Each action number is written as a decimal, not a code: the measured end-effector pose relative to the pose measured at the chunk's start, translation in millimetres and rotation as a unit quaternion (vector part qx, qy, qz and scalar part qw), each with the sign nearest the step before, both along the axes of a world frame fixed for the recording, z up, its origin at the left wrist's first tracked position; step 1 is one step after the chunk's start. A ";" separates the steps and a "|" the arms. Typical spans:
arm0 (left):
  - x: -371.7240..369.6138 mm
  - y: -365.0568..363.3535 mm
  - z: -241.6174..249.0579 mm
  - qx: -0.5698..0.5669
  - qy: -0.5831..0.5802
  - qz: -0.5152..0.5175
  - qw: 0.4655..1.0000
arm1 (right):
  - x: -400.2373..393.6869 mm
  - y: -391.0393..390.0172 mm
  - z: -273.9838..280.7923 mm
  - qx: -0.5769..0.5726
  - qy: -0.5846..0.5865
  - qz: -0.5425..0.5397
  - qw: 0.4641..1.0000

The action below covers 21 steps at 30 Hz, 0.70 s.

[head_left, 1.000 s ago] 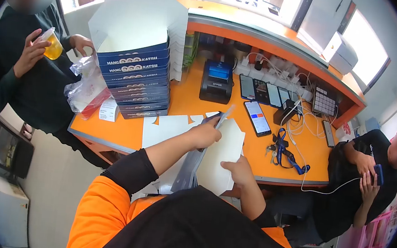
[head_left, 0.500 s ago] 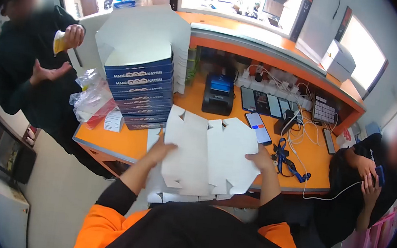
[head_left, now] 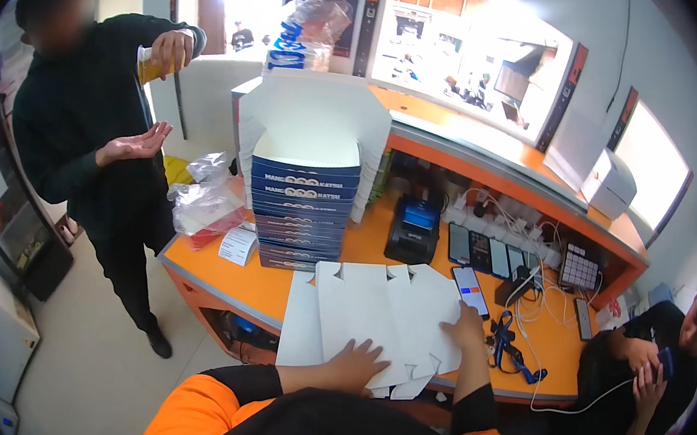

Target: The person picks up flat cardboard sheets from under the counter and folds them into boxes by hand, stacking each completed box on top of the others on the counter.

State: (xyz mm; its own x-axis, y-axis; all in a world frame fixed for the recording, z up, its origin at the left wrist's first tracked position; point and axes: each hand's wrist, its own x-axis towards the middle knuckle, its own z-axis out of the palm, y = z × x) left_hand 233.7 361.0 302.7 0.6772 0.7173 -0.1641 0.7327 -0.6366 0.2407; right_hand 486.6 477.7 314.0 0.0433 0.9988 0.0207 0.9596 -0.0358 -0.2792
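Observation:
Flat white cardboard box blanks (head_left: 381,314) lie on the orange counter in front of me. My left hand (head_left: 358,366) rests on their near left part, palm down with fingers spread. At their right edge is my right hand (head_left: 466,327), its fingers closed round the cardboard edge near a lit phone (head_left: 471,291). Beyond the blanks, to the left, stands a tall stack of blue and white boxes (head_left: 302,213), the top one with its lid up. A receipt (head_left: 238,244) and clear plastic bags (head_left: 206,202) sit left of the stack.
A black printer (head_left: 413,229), several phones (head_left: 481,250), white cables, a keypad (head_left: 581,266) and a blue lanyard (head_left: 506,349) are on the counter. One person (head_left: 97,106) stands left, holding a yellow container. Another person (head_left: 647,368) at right holds a phone.
The view has shifted, and the cardboard now lies flatter on the counter. My left hand has moved from its left edge onto its surface. The person at left has raised the yellow container.

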 end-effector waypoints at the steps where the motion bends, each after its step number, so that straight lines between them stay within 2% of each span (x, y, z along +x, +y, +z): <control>1: 1.1 -0.1 0.5 -0.014 0.038 -0.001 0.999 | 0.5 -5.6 -1.2 0.016 0.020 0.007 1.000; 4: -1.9 11.4 2.0 -0.067 0.003 -0.024 0.997 | 0.0 -27.1 -3.0 0.067 0.082 0.030 0.994; 7: 6.4 23.7 23.4 -0.185 0.022 0.053 0.981 | 8.2 -47.9 2.9 0.075 0.115 0.070 0.988; 8: 6.9 22.7 22.7 -0.116 0.006 0.053 0.992 | 9.4 -55.0 9.9 0.092 0.139 0.075 0.983; 11: 4.5 37.3 25.5 -0.087 -0.024 0.038 0.995 | 6.8 -81.6 39.6 0.150 0.234 0.076 0.957; 13: -0.7 51.0 31.1 -0.092 -0.062 0.045 0.993 | -1.9 -99.8 56.0 0.193 0.329 0.058 0.922; 14: -3.3 56.7 35.7 -0.096 -0.081 0.048 0.991 | -6.1 -105.5 53.8 0.269 0.371 0.056 0.887; 16: -8.4 62.7 50.0 -0.089 -0.156 0.085 0.980 | -6.2 -113.8 39.3 0.324 0.405 0.086 0.851; 18: -10.4 68.4 55.5 -0.079 -0.212 0.123 0.966 | -18.2 -120.6 38.7 0.369 0.409 0.112 0.827; 21: -13.1 73.7 77.8 -0.278 -0.329 0.246 0.868 | -36.0 -132.1 40.1 0.347 0.485 0.169 0.785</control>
State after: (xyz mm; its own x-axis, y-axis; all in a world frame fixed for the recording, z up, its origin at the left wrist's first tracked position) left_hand 220.6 434.7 380.5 0.3888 0.8804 -0.2716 0.4707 0.0636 0.8800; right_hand 450.6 345.7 354.1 0.1094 0.7196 0.6858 0.2049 0.6588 -0.7239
